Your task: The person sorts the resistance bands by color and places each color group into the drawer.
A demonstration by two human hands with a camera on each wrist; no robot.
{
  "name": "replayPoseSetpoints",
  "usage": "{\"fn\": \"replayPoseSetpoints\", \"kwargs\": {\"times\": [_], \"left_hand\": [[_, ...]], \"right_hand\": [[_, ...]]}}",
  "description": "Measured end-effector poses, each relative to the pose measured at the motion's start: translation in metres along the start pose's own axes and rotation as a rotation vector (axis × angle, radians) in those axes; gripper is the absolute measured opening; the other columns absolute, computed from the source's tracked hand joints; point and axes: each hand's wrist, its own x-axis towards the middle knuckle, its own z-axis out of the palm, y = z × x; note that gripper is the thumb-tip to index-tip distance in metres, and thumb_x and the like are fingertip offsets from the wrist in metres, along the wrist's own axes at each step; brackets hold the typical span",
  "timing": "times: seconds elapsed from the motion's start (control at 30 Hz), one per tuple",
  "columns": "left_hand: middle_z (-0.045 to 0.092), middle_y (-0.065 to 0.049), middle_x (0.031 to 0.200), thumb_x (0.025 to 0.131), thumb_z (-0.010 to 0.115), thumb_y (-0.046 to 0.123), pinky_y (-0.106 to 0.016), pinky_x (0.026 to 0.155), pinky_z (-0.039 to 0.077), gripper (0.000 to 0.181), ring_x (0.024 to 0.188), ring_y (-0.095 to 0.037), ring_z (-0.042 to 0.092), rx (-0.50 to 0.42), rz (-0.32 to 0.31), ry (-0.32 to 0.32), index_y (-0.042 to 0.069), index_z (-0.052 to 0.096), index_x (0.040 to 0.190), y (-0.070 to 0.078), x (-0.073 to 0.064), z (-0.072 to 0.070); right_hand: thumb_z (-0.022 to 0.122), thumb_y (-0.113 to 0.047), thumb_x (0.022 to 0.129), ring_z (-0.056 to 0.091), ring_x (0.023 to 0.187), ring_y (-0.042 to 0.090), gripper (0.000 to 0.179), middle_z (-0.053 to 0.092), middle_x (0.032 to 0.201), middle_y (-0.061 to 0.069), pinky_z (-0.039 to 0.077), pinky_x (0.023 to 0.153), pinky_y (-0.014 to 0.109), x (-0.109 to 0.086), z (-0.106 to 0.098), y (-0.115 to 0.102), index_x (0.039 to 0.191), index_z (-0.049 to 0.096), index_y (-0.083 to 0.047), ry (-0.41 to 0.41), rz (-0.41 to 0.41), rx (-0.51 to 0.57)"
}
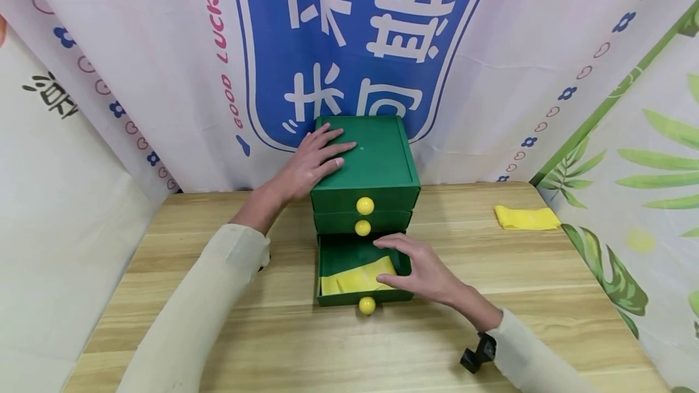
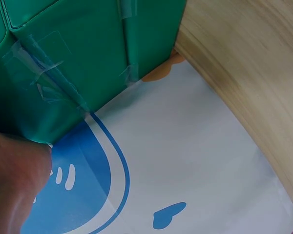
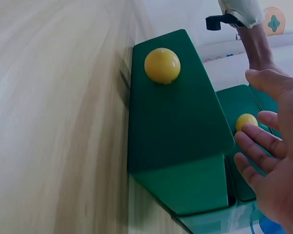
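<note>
A green three-drawer box (image 1: pixel 377 156) with yellow ball knobs stands against the cloth backdrop. My left hand (image 1: pixel 312 162) rests on its top near the left edge, fingers spread. The bottom drawer (image 1: pixel 341 301) is pulled out, with a folded yellow strip (image 1: pixel 357 278), maybe cloth, lying inside. Over the drawer's right side hovers my right hand (image 1: pixel 423 268), thumb and fingers apart, with nothing held. In the right wrist view, the extended drawer's front (image 3: pixel 176 117) lies below that hand. Tape covers the box's side (image 2: pixel 68 53) in the left wrist view.
Another folded yellow strip (image 1: pixel 526 218) lies at the right rear of the wooden table (image 1: pixel 284 338). A printed backdrop (image 1: pixel 480 77) hangs directly behind the box. The upper two drawers, with knobs (image 1: pixel 365 205) facing front, are closed.
</note>
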Motion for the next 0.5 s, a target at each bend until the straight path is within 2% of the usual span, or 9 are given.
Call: {"fn": "replayPoseSetpoints", "kwargs": {"times": [0.33, 0.5], "left_hand": [[0.029, -0.01, 0.174, 0.113, 0.044, 0.036, -0.059, 0.13, -0.002, 0.049, 0.165, -0.03, 0.004, -0.004, 0.0, 0.002, 0.023, 0.052, 0.159, -0.001, 0.0, 0.0], [0.029, -0.011, 0.174, 0.113, 0.043, 0.037, -0.06, 0.13, -0.002, 0.049, 0.165, -0.03, 0.004, -0.005, 0.001, 0.004, 0.023, 0.052, 0.159, -0.001, 0.0, 0.0]], "right_hand": [[0.09, -0.016, 0.087, 0.062, 0.132, 0.027, 0.059, 0.068, 0.14, 0.009, 0.052, 0.11, 0.04, -0.01, -0.025, 0.012, 0.141, 0.066, -0.013, -0.02, -0.034, -0.005], [0.09, -0.015, 0.086, 0.064, 0.129, 0.027, 0.059, 0.069, 0.139, 0.008, 0.055, 0.106, 0.042, -0.015, -0.04, 0.019, 0.14, 0.067, -0.012, -0.014, -0.057, -0.022]]}}
